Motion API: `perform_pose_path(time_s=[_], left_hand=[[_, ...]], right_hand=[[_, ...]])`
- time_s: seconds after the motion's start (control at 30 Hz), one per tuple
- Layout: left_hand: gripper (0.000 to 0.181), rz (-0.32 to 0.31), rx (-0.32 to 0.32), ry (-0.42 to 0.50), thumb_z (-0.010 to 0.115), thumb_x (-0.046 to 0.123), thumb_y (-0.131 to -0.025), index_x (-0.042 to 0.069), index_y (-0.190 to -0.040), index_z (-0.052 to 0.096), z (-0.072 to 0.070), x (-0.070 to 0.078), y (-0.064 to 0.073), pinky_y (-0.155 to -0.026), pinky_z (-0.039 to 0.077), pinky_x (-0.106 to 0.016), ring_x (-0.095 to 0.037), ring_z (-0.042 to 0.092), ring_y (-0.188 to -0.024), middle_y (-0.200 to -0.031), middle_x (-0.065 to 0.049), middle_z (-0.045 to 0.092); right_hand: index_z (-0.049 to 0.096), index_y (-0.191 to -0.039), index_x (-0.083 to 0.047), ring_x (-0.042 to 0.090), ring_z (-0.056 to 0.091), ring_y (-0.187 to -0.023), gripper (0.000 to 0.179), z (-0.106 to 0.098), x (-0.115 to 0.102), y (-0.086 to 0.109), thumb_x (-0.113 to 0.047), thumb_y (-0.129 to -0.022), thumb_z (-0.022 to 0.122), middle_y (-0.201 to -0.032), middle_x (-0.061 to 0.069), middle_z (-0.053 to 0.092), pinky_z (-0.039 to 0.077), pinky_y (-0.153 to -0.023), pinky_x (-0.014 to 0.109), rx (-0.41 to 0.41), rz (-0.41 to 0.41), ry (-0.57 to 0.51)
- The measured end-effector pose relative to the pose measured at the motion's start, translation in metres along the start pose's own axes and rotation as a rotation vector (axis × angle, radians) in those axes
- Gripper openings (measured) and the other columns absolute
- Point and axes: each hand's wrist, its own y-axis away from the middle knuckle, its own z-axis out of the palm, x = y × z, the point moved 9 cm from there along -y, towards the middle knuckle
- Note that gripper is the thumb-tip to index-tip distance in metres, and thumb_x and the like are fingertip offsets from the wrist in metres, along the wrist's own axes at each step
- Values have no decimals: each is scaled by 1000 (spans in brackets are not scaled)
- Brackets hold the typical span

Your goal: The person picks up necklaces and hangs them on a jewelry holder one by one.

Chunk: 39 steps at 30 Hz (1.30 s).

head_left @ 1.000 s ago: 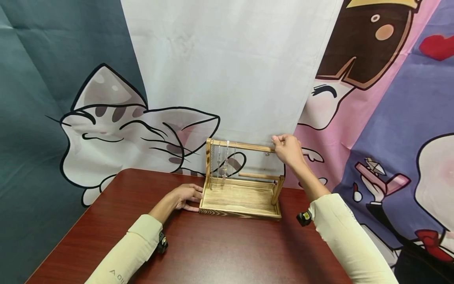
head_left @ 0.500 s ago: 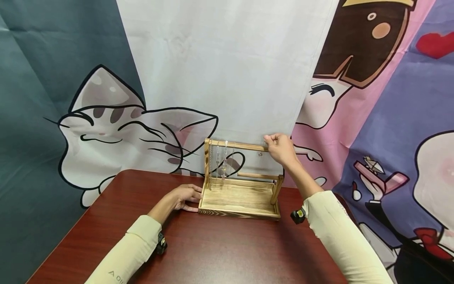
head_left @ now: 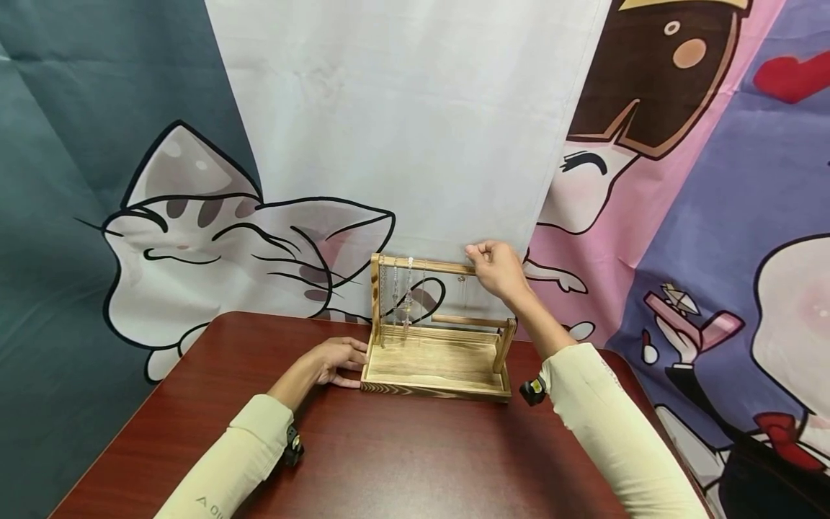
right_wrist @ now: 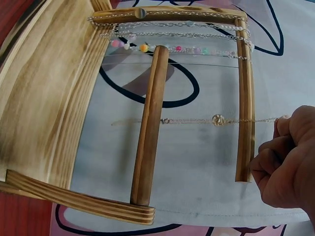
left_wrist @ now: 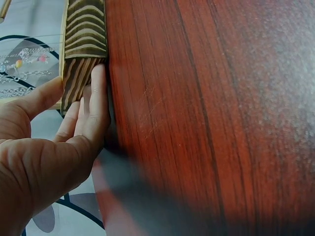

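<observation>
Necklace, thin gold chain with small round pendant (right_wrist: 217, 119), pinched in curled fingers of right hand (head_left: 494, 268), draped over top rail of light burnt-wood jewellery stand (head_left: 436, 360) just beside fingertips. Looks featherlight, floppy, snaggy; pinch near the top. Left hand (head_left: 337, 360), fingers straight, together, pressed against stand's base.

Dark red wood table (head_left: 402, 461) under my arms. Wooden jewelry stand (head_left: 436, 367) sits near far edge, middle of tabletop. My left hand (head_left: 333, 359) rests flat on tabletop, touching stand's left side.
</observation>
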Motion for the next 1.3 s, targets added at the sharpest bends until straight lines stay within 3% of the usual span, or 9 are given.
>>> perform_pose_path(time_s=[0.27,0.57,0.6,0.77,1.0,1.13,1.3], left_hand=[[50,1,0,-1,68,0,-104,-3,-152,54,0,0,1,-90,74,-50,-24,70,-113,-132,-20,72],[49,0,4,-2,68,-1,-104,-3,-151,55,0,-1,1,-90,74,-51,-24,70,-114,-132,-20,72],[49,0,3,-4,68,0,-104,-3,-151,55,0,-1,1,-90,74,-51,-25,71,-115,-133,-20,72],[50,0,-5,-7,68,0,-104,-3,-152,54,-1,-1,1,-90,74,-50,-25,71,-116,-132,-20,73],[49,-1,-2,1,69,0,-104,-3,-151,56,-1,-1,1,-89,74,-49,-24,71,-113,-127,-17,75],[50,-3,0,1,69,0,-104,-3,-151,55,-2,-1,0,-89,74,-50,-24,71,-113,-128,-17,75],[51,-5,-5,-2,69,0,-103,-3,-152,54,-1,-1,1,-90,74,-50,-25,71,-115,-131,-18,73]], right_hand=[[77,-112,1,10,42,-57,32,12,-7,-4,-28,-116,65,-67,-7,49,36,-51,25,-19,-85,13],[79,-109,-7,12,41,-59,29,21,-11,-9,-34,-114,69,-66,-6,51,35,-55,29,-45,-213,31],[78,-110,-5,14,44,-60,26,20,-18,-5,-29,-114,69,-68,-3,55,39,-57,31,-42,-207,60],[78,-114,-7,20,58,-75,31,25,-23,-8,-36,-115,67,-90,8,74,52,-72,36,-63,-199,128],[78,-111,-6,18,52,-68,28,33,-32,-10,-32,-115,68,-78,2,64,47,-65,35,-78,-209,133],[78,-109,-9,16,50,-63,28,39,-26,-15,-36,-114,69,-72,-1,60,44,-59,34,-84,-225,122],[79,-113,-12,16,50,-63,26,40,-29,-9,-36,-115,68,-73,0,63,45,-60,36,-87,-191,163]])
